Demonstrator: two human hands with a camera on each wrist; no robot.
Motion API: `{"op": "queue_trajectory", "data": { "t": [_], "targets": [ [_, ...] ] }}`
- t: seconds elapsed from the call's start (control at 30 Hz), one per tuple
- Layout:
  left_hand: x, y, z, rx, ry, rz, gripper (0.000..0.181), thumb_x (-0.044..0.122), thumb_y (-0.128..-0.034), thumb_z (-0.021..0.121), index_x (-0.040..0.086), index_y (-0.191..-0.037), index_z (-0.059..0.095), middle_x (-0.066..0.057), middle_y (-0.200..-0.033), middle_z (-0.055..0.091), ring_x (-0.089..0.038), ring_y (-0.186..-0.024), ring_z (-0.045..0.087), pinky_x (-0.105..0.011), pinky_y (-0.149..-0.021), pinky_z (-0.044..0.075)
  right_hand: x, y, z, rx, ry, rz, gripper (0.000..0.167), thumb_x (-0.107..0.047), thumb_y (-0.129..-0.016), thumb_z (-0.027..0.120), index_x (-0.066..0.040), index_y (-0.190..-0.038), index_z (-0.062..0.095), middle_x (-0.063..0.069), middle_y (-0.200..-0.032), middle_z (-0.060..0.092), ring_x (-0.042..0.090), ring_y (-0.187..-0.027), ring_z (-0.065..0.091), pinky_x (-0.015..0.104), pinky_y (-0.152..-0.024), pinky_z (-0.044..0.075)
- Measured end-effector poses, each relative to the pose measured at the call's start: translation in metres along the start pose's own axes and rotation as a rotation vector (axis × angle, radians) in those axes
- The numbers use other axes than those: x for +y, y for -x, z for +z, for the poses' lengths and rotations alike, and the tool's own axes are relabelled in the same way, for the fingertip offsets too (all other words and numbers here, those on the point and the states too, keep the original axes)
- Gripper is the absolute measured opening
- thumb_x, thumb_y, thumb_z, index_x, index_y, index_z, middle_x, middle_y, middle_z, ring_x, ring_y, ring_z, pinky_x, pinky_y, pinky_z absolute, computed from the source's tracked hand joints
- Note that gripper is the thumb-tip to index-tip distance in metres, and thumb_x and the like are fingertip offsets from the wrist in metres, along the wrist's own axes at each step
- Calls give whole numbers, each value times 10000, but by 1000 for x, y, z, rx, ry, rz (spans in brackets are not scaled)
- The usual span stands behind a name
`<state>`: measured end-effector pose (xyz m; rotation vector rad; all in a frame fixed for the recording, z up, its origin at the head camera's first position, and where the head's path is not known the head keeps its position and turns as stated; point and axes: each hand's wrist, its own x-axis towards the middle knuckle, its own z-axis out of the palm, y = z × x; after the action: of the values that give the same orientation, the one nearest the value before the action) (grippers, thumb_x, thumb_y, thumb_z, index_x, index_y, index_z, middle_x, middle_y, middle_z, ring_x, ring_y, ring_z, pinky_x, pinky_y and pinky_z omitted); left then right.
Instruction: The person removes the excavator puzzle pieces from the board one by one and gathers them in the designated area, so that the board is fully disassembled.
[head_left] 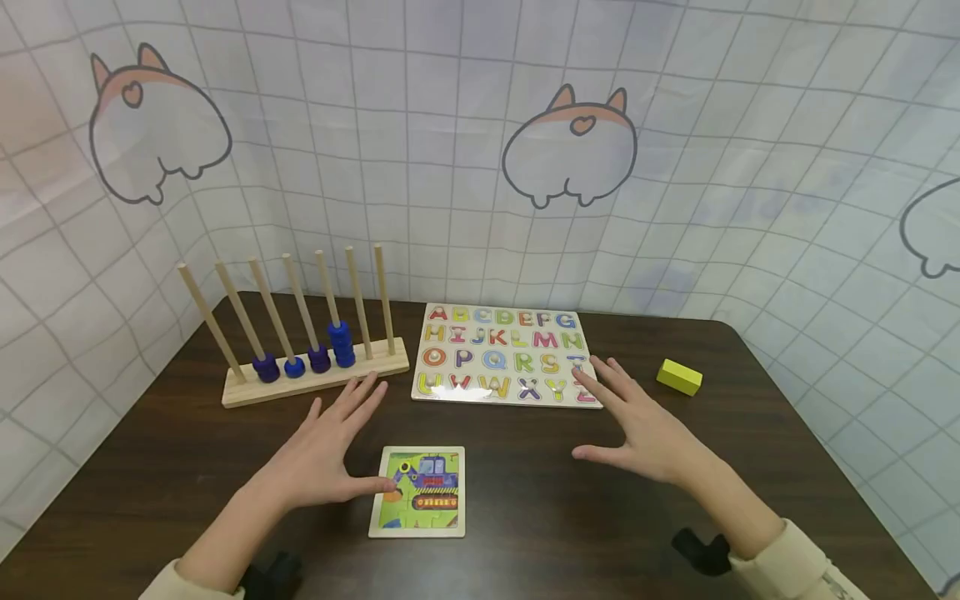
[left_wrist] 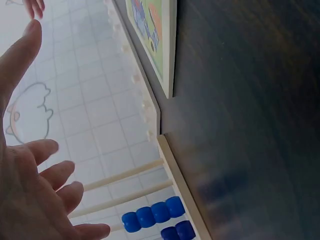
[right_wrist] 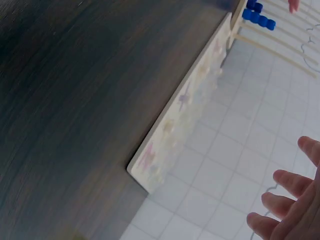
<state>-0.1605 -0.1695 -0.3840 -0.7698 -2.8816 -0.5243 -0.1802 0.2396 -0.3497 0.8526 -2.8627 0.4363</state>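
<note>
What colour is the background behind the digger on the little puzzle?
The puzzle has a green background, seen best in the head view.

- Head view evenly lit and fairly sharp, with a faint sheen on the table (head_left: 517, 500).
- Wrist views dimmer and hazy.
- Letter board (right_wrist: 172, 117) blurred in the right wrist view.

Mostly green puzzle (head_left: 427, 490), multicoloured letters (head_left: 523, 362), yellow block (head_left: 679, 377), white gridded backdrop (head_left: 427, 142)

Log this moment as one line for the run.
left hand: empty, raised near puzzle | right hand: empty, raised near letter board | peg rack: left of letter board | yellow block: right of letter board
</note>
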Motion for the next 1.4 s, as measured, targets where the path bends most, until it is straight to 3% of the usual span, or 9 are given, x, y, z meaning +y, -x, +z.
{"op": "queue_trajectory", "data": {
  "t": [0.27,0.43,0.7,0.9,1.03,1.4],
  "targets": [
    [1,5,7,-45,74,-49,1122,679,-635,667,146,-1477,150,-36,-1524,95,-291,-1373,113,-645,-987,109,-11,-4,8,-5,-12,-27,905,-674,-721,589,-307,-1457,211,27,-1507,161,292,-1368,139,497,-963,339],
    [2,5,15,-54,121,-46,1088,648,-660,672,95,-1465,192,-65,-1517,125,-303,-1366,133,-639,-984,142,-17,-7,15,-16,-11,-48,897,-687,-722,573,-305,-1454,224,43,-1493,199,286,-1343,225,461,-960,356],
    [4,3,24,-93,247,-49,1068,566,-670,722,47,-1451,213,-98,-1511,135,-336,-1350,166,-630,-986,154,-25,-11,24,-46,-20,-66,894,-715,-720,542,-311,-1454,229,8,-1488,210,249,-1347,224,449,-970,350],
    [4,3,27,-153,285,-78,1075,571,-657,729,25,-1441,235,-145,-1494,177,-374,-1301,280,-575,-965,280,-32,-16,30,-67,-25,-93,903,-728,-719,526,-298,-1456,232,28,-1491,217,227,-1333,260,451,-955,366],
    [2,4,29,-195,310,-85,1086,548,-640,755,-2,-1429,251,-189,-1471,218,-389,-1296,281,-561,-959,299,-38,-21,35,-79,-30,-121,889,-723,-723,529,-297,-1451,247,41,-1483,233,224,-1325,275,441,-947,377],
    [-2,7,36,-234,365,-95,1079,523,-620,781,-32,-1405,291,-212,-1450,257,-413,-1290,277,-561,-970,280,-64,-38,49,-192,-44,-167,854,-701,-746,529,-288,-1447,268,37,-1473,257,199,-1326,263,404,-989,340]
  ]
}}
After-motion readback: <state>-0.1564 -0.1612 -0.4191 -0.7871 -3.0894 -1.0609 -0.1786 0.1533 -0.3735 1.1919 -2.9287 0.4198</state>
